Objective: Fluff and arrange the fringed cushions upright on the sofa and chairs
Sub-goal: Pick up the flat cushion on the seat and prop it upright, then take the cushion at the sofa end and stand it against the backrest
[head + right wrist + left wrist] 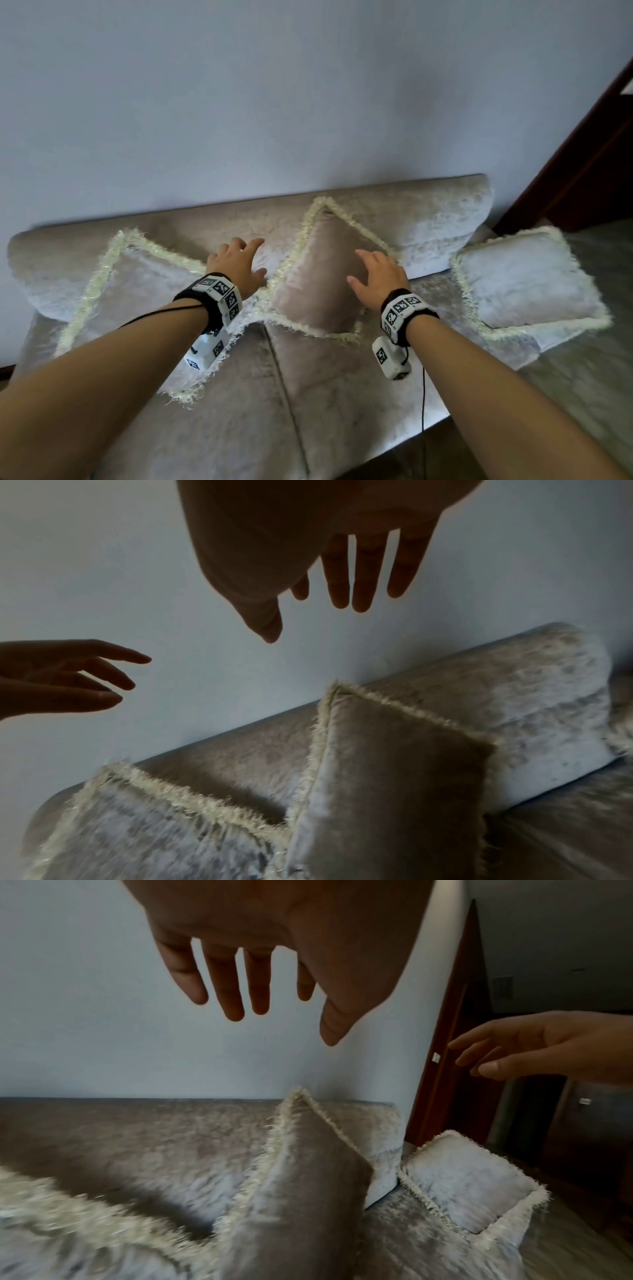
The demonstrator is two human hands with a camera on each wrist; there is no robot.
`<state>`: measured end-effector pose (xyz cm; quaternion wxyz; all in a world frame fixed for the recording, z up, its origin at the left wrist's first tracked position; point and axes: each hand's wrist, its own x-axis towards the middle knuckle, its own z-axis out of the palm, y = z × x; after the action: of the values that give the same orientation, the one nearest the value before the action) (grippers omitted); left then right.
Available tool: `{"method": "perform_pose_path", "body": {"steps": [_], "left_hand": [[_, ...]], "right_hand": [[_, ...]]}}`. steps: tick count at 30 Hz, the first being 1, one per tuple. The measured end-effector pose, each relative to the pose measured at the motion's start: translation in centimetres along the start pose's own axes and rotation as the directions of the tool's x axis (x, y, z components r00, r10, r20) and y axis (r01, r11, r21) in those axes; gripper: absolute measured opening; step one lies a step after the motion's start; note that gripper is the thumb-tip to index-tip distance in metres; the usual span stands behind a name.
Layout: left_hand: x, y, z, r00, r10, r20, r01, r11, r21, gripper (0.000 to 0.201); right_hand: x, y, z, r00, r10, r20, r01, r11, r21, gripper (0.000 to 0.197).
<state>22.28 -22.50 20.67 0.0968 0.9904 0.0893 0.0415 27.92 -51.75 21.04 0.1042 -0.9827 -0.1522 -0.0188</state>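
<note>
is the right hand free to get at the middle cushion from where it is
Probably yes: the right hand hovers open just above the middle cushion, holding nothing, and nothing lies between them. The left hand is off to the side.

Three cream-fringed beige cushions [318, 274] on corners, diamond-wise, against the sofa [342, 394] back.

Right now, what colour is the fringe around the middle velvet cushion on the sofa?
Pale cream, edging the taupe velvet middle cushion; clearest in the head view.
</note>
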Motion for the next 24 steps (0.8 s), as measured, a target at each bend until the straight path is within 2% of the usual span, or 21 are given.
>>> {"method": "perform_pose_path", "body": {"steps": [8, 14, 19, 24], "left_hand": [[1.6, 17.6, 3.1, 0.990, 0.136, -0.023, -0.136, 0.991, -0.012, 0.063], [5.5, 27.7, 6.0, 0.969, 0.243, 0.038, -0.241, 0.970, -0.038, 0.062], [11.0, 35.4, 8.7, 0.932, 0.352, 0.088, -0.346, 0.935, -0.077, 0.064], [15.5, 44.2, 11.3, 0.886, 0.448, 0.115, -0.432, 0.890, -0.143, 0.063]], "right_hand": [[-2.8, 15.1, -5.2, 0.994, 0.073, -0.079, -0.073, 0.997, 0.001, 0.061], [-3.4, 26.0, -6.5, 0.973, 0.222, -0.058, -0.222, 0.975, 0.008, 0.062], [-3.7, 34.6, -7.6, 0.930, 0.362, -0.061, -0.362, 0.932, 0.011, 0.062], [-4.3, 42.4, -9.9, 0.856, 0.513, -0.069, -0.514, 0.858, 0.011, 0.060]]}}
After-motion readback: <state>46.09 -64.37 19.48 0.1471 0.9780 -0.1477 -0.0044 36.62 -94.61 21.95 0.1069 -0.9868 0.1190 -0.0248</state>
